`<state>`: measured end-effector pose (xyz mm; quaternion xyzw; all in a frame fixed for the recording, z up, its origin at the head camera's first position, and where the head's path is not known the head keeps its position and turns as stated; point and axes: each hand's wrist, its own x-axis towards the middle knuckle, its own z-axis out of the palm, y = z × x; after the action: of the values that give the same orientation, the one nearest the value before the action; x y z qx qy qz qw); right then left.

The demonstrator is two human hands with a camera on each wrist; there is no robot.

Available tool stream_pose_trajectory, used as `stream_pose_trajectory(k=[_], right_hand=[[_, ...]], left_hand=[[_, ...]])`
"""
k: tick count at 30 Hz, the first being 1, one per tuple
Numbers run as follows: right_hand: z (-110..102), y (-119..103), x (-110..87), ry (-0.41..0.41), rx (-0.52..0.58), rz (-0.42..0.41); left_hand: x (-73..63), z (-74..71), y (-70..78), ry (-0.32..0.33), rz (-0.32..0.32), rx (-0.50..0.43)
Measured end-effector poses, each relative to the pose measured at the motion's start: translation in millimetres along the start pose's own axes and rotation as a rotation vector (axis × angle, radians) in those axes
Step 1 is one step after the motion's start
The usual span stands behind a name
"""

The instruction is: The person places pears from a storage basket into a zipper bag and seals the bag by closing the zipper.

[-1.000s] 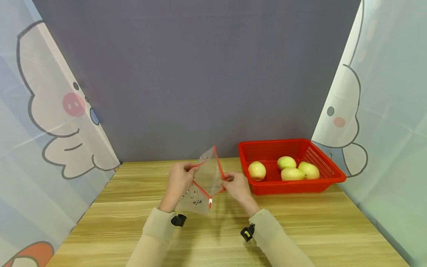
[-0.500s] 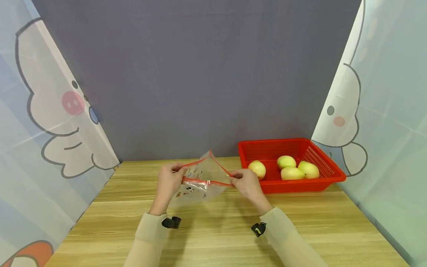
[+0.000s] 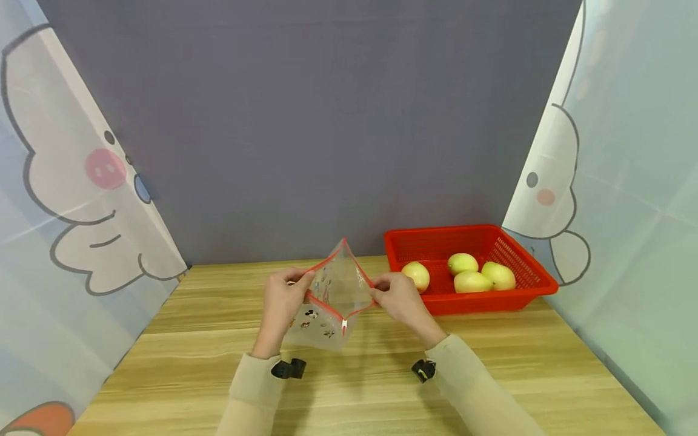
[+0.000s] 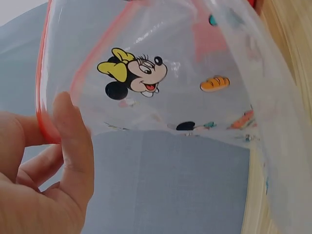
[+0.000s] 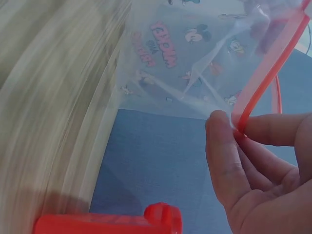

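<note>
Between both hands is a clear zipper bag (image 3: 322, 330) with a red-edged mouth and printed cartoon figures, its mouth spread into a diamond. My left hand (image 3: 285, 303) pinches the left side of the red edge between thumb and fingers. On the opposite side, my right hand (image 3: 402, 300) pinches the red edge the same way. A white slider (image 3: 344, 324) sits at the near corner of the mouth. In the left wrist view the bag (image 4: 161, 58) shows a printed mouse head; the right wrist view shows its other side (image 5: 195, 53). No contents show inside.
A red plastic basket (image 3: 474, 303) stands at the right, close by my right hand. In it lie several pale yellow-green fruits (image 3: 472, 281). The wooden table (image 3: 349, 393) ends at a grey backdrop (image 3: 283, 133), with printed curtains (image 3: 627, 242) on both sides.
The hands first moved apart, flattening the bag's mouth wide, then came slightly closer, and the mouth opened into a diamond again. The slider moved down towards the near side.
</note>
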<state>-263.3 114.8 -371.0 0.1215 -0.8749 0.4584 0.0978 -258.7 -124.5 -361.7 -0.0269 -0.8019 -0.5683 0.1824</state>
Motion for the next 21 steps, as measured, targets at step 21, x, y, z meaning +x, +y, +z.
stream_pose_trajectory(k=[21], right_hand=[[-21.4, -11.4, 8.3, -0.131, -0.193, -0.067]], left_hand=[[0.6, 17.7, 8.8, 0.018, 0.023, -0.014]])
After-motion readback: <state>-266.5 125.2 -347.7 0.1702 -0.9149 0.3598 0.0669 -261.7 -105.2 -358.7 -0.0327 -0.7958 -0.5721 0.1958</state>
